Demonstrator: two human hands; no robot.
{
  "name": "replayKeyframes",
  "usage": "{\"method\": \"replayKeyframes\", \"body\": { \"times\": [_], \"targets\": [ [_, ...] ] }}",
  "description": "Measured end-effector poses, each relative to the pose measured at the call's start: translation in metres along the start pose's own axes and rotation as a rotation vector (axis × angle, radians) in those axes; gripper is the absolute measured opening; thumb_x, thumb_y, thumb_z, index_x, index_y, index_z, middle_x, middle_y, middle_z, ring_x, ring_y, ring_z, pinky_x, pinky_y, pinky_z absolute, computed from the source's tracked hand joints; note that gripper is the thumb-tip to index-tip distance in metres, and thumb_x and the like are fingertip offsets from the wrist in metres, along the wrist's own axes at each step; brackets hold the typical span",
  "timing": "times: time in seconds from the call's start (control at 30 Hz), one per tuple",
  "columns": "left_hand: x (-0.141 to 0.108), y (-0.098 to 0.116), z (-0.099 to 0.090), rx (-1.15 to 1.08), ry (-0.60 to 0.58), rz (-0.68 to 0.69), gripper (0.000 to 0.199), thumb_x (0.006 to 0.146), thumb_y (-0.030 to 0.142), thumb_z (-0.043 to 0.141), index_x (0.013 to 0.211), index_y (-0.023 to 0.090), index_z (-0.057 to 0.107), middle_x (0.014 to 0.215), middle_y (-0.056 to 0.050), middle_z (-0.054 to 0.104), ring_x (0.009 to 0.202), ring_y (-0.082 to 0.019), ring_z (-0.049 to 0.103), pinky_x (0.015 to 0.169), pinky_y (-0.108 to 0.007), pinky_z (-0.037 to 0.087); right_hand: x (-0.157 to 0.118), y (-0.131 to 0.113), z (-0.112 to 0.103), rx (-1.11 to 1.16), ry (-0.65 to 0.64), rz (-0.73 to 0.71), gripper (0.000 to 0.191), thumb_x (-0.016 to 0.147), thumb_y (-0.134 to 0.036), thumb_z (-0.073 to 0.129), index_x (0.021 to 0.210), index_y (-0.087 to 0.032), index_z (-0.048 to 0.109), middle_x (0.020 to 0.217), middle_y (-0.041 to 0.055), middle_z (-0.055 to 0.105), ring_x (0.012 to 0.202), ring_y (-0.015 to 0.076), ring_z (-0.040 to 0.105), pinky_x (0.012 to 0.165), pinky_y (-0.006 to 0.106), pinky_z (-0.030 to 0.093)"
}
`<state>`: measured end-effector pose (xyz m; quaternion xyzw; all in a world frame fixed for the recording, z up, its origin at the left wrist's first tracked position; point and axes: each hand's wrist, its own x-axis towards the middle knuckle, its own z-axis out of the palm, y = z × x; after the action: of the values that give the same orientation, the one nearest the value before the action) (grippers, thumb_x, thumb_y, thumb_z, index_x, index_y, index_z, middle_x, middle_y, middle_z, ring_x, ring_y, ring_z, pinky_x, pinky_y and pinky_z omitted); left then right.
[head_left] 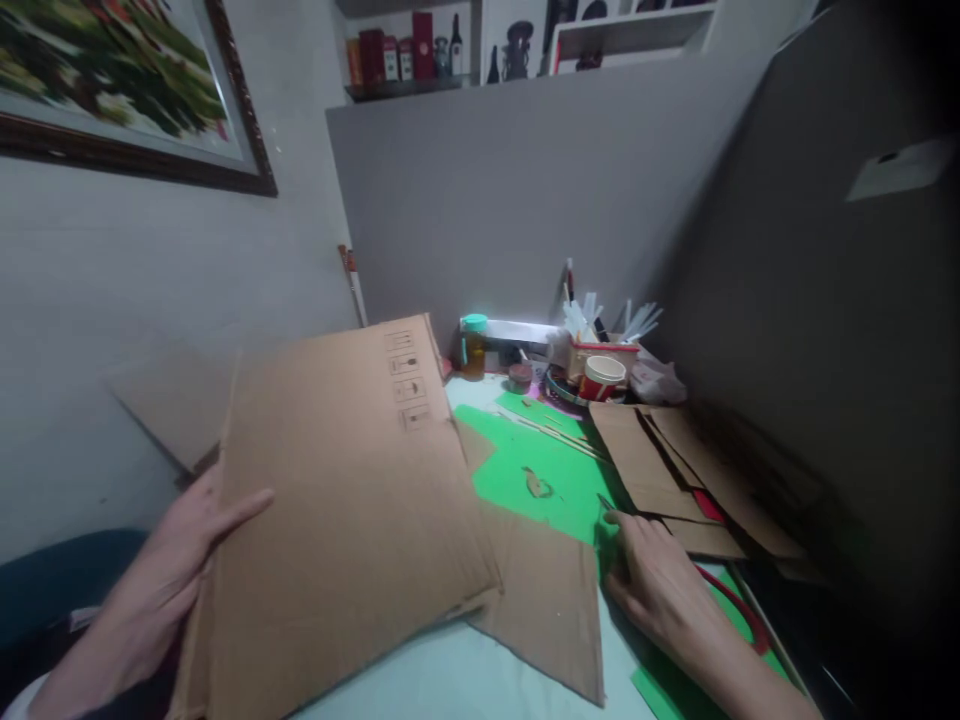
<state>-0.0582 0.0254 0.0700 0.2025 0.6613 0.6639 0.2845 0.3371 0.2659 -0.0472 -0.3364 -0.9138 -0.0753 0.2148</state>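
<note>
The left hand [176,560] grasps the big cardboard sheet [345,500] at eight o'clock; the right hand [656,585], fingers loose, touches the green mat [555,480] at four o'clock.

Matt brown corrugated cardboard sheet [337,500], smooth matt green cutting mat [555,480], glossy red plastic cup [602,377], translucent amber jar [473,347], dark carved wooden picture frame [247,130]

The cardboard sheet [352,500] that my left hand [161,580] held carried a column of four small black printed handling symbols near its upper right corner, too blurred for me to read. I could make out no words, brands or numbers anywhere else.
</note>
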Motion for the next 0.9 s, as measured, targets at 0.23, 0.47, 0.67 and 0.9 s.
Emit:
{"method": "replayKeyframes", "body": {
  "times": [0.23,0.47,0.67,0.9],
  "targets": [
    [-0.008,0.0,0.016,-0.027,-0.06,0.053,0.071,0.065,0.03,0.09,0.128,0.026,0.057,0.124,-0.009,0.072,0.093,-0.029,0.075,0.08,-0.034,0.063,0.005,0.019,-0.002,0.089,-0.077,0.088,0.043,0.085,-0.021,0.043,0.126,-0.008,0.046,0.094,0.0137,0.063,0.086,0.0301,0.062,0.075,0.041,0.05],
    [-0.011,-0.004,0.026,0.005,-0.086,0.12,0.067,0.069,0.033,0.087,0.129,0.029,0.056,0.13,-0.005,0.069,0.114,-0.03,0.067,0.079,-0.027,0.061,0.019,0.013,-0.005,0.157,-0.075,0.117,0.041,0.081,-0.022,0.044,0.12,-0.01,0.047,0.088,0.009,0.062,0.082,0.0266,0.063,0.072,0.037,0.05],
    [-0.015,-0.007,0.031,-0.029,-0.122,0.112,0.071,0.064,0.032,0.09,0.126,0.03,0.057,0.132,-0.006,0.068,0.118,-0.032,0.065,0.076,-0.028,0.063,0.02,0.01,-0.005,0.06,-0.096,0.054,0.035,0.081,-0.019,0.047,0.115,-0.012,0.049,0.086,0.0078,0.061,0.079,0.0272,0.062,0.071,0.04,0.048],
    [-0.013,-0.008,0.035,0.034,-0.106,0.123,0.074,0.062,0.036,0.091,0.127,0.028,0.055,0.131,-0.011,0.068,0.122,-0.036,0.063,0.069,-0.03,0.063,0.027,0.003,-0.011,-0.189,-0.083,-0.019,0.024,0.091,-0.017,0.044,0.109,-0.012,0.06,0.088,0.0107,0.065,0.081,0.0327,0.068,0.073,0.047,0.047]
  ]
}}
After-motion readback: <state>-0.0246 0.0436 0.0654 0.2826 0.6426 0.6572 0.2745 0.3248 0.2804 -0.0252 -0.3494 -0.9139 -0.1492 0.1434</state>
